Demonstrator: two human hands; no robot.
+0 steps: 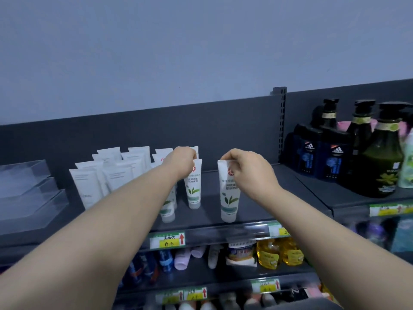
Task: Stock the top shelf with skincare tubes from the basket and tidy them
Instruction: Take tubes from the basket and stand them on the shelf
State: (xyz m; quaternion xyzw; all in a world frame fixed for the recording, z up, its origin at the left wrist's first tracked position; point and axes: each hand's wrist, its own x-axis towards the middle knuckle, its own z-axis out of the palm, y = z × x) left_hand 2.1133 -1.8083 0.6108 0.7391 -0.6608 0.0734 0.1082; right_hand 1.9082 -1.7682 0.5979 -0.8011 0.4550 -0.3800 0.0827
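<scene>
Forearms, two, bare, reach up from the lower edge of the view to the top shelf (257,198). Each ends in a hand at the crimped end of a skincare tube.

Hazards, as judged:
1. Both held tubes stand cap-down on narrow bases and are steered from the very top. A sideways pull at either pinch would likely tip the tube.
2. The left tube (194,189) stands close among other leaf-printed tubes (168,209), partly hidden under the left wrist. A knock there could topple them, and the plain white tubes (107,173) further left of that grip could follow.
3. The right tube (229,198) stands near the shelf's front lip, below its grip. Let go off-vertical, it may drop forward towards the lower-shelf goods (268,253).

Grip, left hand (181,161): the fingers are curled closed over the crimp of the left tube. The fingertips are mostly hidden behind the back of the hand, so the firmness of the hold cannot be told.

Grip, right hand (248,168): thumb and forefinger are closed on the upper edge of the right tube, the other fingers curled beside them. The tube is upright, its cap appears to rest on the shelf, and bare shelf separates it from the left tube.

Also present: dark pump bottles (380,157) well right of the right-hand grip, and a clear riser (26,186) far left of the left-hand grip.

Basket: not in view.
</scene>
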